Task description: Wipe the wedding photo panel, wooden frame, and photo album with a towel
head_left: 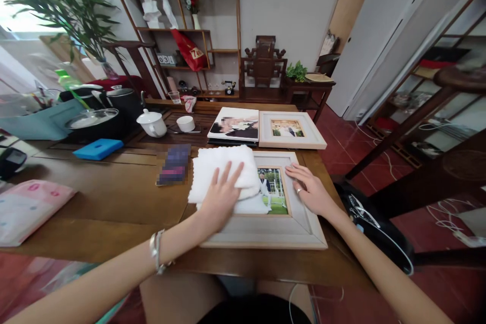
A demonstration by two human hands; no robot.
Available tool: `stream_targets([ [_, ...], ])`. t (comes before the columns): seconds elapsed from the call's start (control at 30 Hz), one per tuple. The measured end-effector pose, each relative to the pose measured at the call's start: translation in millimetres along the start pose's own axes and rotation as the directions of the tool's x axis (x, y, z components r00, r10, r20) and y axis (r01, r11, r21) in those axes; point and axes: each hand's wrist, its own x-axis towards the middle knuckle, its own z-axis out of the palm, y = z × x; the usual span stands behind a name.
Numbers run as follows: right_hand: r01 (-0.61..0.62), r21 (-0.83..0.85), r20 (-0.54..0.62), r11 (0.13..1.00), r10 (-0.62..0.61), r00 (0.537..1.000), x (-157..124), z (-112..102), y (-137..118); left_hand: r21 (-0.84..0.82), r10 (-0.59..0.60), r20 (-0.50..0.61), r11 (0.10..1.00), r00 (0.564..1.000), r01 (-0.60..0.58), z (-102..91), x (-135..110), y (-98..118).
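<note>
A folded white towel [207,164] lies over the left part of a picture frame [266,233] flat on the wooden table. My left hand [222,195] rests on the towel with its fingers spread, pressing it against the frame. On the right border of the frame lies my right hand [309,190], fingers stretched out, a ring on one finger. Between the two hands a photo [279,192] shows a person in a white vest on grass. Towel and left hand cover the rest of the photo.
Behind stand a second picture frame [317,134] and a photo album [228,129]. To the left are a dark blurred item [174,162], a blue sponge-like block [97,148], a white lidded cup [152,124], a small white cup [186,123] and a pink-white packet [34,207].
</note>
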Motion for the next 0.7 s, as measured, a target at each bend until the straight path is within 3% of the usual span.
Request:
stream_targets([
  [0.13,0.043,0.019,-0.02,0.999,-0.043,0.999,0,1,2,0.001,0.101,-0.065,0.995,0.993,-0.101,0.1,46,-4],
  [0.23,0.043,0.012,-0.024,0.999,-0.042,0.999,0,1,3,0.012,0.222,-0.093,0.975,0.971,-0.222,1.1,78,6],
  [0.33,0.0,0.009,-0.016,1.0,0.0,1.0,-1,-2,0,0.013,0.249,-0.082,0.969,0.965,-0.249,5.6,100,19],
  [0.5,-0.059,0.026,0.037,0.998,0.058,0.998,-8,-4,-8,0.002,0.236,-0.065,0.972,0.97,-0.236,9.4,101,32],
  [0.7,-0.042,0.012,0.051,0.999,0.041,0.998,-10,-2,-15,-0.037,0.229,-0.066,0.972,0.971,-0.232,3.3,104,30],
])
